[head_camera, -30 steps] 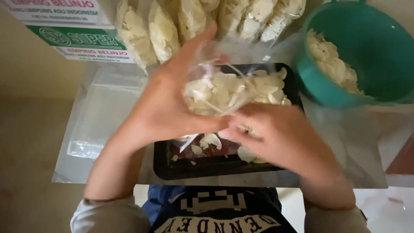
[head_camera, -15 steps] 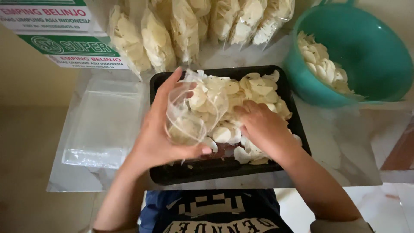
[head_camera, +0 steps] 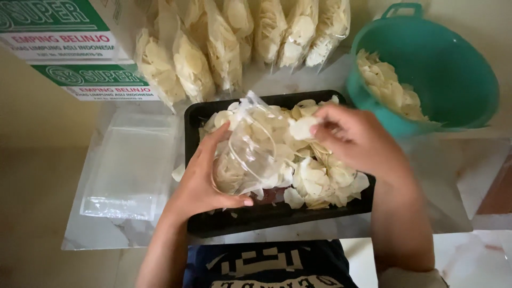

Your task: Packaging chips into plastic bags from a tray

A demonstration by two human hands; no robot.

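Left hand (head_camera: 205, 178) is down at centre frame, fingers and thumb curled round a clear bag (head_camera: 248, 152), its grip closed on the bag's lower part. The bag lies tilted over the black tray (head_camera: 266, 216), mouth pointing toward the upper right, already partly filled with pale chips. Right hand (head_camera: 360, 141) sits right of centre, just above the tray, fingertips pinched shut on one chip (head_camera: 303, 128) right beside the bag's mouth. Whether that chip touches the plastic, hard to tell.

The tray rests on the desk (head_camera: 458, 160) in the middle of the frame, loaded with a loose chip heap (head_camera: 325, 176) spread under and to the right of the bag. One stray chip lies just off the tray's left edge.

Upper right: a teal basin (head_camera: 458, 80) with more chips inside, touching the tray's corner or very near it. Along the top, a row of filled bags (head_camera: 240, 37) standing against each other. Left of the tray, a flat stack of empty bags (head_camera: 130, 165). Upper left, green and white boxes (head_camera: 64, 48).
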